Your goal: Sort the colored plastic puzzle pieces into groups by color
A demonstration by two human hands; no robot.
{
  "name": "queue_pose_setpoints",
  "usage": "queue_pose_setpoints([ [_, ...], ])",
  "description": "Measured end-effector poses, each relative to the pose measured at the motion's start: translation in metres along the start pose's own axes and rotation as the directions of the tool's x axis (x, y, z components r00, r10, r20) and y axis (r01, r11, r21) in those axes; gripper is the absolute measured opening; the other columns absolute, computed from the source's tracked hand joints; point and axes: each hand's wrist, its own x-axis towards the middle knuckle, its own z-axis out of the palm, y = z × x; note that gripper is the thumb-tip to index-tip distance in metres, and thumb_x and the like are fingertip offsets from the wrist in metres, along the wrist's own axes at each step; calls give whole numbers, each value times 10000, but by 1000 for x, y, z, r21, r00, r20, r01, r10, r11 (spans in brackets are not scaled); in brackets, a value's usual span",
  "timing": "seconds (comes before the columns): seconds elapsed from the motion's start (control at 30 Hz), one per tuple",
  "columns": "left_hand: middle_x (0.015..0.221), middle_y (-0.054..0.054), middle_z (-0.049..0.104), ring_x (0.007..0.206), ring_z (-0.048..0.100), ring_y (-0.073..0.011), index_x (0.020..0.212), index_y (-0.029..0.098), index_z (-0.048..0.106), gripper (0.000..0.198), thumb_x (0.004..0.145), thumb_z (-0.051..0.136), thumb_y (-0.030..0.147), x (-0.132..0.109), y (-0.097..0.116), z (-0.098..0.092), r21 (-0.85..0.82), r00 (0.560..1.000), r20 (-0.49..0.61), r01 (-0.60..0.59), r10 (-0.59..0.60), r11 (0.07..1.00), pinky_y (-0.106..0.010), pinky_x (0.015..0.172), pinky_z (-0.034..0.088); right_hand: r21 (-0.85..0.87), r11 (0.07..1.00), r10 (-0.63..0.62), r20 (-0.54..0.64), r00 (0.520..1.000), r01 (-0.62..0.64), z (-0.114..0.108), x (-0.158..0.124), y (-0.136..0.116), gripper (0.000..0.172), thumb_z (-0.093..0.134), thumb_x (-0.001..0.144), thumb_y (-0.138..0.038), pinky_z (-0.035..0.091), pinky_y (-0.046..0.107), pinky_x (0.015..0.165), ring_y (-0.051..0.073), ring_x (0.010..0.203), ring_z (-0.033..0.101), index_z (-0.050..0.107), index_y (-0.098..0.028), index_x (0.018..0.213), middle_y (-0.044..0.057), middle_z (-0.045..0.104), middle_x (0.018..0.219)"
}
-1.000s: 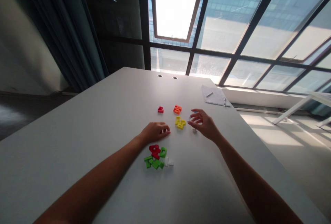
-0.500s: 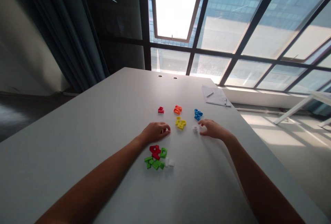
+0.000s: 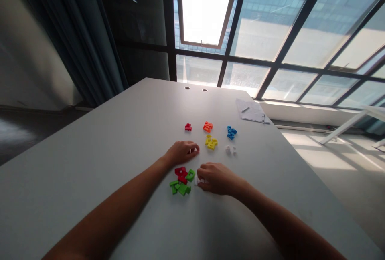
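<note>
A dark curtain hangs left of the windows, and paper lies right of 2 round holes.

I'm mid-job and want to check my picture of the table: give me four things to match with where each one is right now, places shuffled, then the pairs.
Things
1. Left hand
2. Right hand
3. Blue pieces
4. Paper sheet

Places
A. At the white pieces beside the green pieces
B. Near the far right corner of the table
C. Just left of the yellow pieces
D. In the far row, right of the orange pieces

Pairs: 1-C, 2-A, 3-D, 4-B
</note>
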Motion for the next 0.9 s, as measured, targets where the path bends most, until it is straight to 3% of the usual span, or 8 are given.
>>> queue_pose_setpoints([
  [0.07, 859, 11, 717, 689, 640, -127, 986, 263, 732, 185, 966, 562, 332, 0, 0, 0, 0, 1000, 0, -5, 5, 1000, -240, 662, 436, 23, 1000, 15, -37, 999, -15, -1, -1, 7, 57, 710, 878, -244, 366, 242, 582, 149, 673, 613, 687, -206, 912, 44, 699, 869],
  [0.17, 858, 4, 717, 691, 638, -129, 988, 257, 736, 184, 953, 564, 315, 0, 0, 0, 5, 1000, -5, -4, 4, 1000, -241, 659, 430, 170, 983, 109, -219, 970, -72, 2, 2, 18, 47, 648, 909, -204, 421, 242, 621, 142, 673, 631, 671, -204, 950, 44, 707, 890],
  [0.27, 858, 10, 719, 695, 637, -129, 985, 264, 737, 177, 937, 568, 284, 0, 1, 0, 14, 1000, -11, 2, -2, 1000, -239, 663, 426, 409, 906, 305, -447, 841, -111, 22, 10, 25, 65, 608, 940, -250, 467, 241, 615, 142, 630, 630, 648, -200, 951, 29, 692, 794],
  [0.3, 858, 12, 719, 693, 637, -129, 986, 265, 736, 176, 932, 569, 275, 0, 2, 0, 16, 1000, -12, 4, -4, 1000, -240, 660, 424, 476, 872, 374, -492, 786, -117, 29, 13, 27, 83, 611, 941, -278, 472, 240, 596, 143, 602, 620, 645, -202, 937, 20, 680, 746],
  [0.37, 859, 13, 721, 687, 638, -130, 1000, 266, 733, 179, 930, 569, 275, 0, 3, 0, 24, 1000, -12, 9, -9, 1000, -243, 650, 416, 565, 818, 448, -504, 738, -111, 42, 18, 31, 117, 623, 936, -320, 477, 240, 572, 145, 564, 609, 645, -205, 937, 5, 664, 686],
  [0.53, 858, 14, 717, 683, 632, -137, 1018, 272, 723, 169, 914, 590, 285, 0, 5, -1, 45, 1000, 0, 24, -24, 999, -248, 636, 407, 598, 796, 410, -427, 806, -89, 47, 20, 37, 136, 581, 965, -327, 487, 236, 596, 146, 577, 628, 631, -206, 1005, -7, 677, 666],
  [0.7, 849, 13, 708, 683, 620, -140, 1005, 273, 722, 163, 899, 600, 265, 0, 5, -2, 45, 999, 24, 30, -31, 999, -245, 634, 405, 497, 866, 287, -392, 874, -61, 41, 17, 34, 165, 541, 1002, -331, 469, 236, 644, 142, 650, 630, 650, -223, 1061, 11, 712, 791],
  [0.9, 837, 21, 705, 653, 605, -136, 998, 282, 721, 167, 890, 599, 249, 1, 5, -1, 49, 999, 14, 40, -40, 998, -250, 604, 378, 470, 881, 266, -395, 880, -55, 41, 17, 32, 151, 532, 1018, -326, 439, 227, 664, 137, 668, 622, 639, -232, 1069, -1, 703, 804],
])
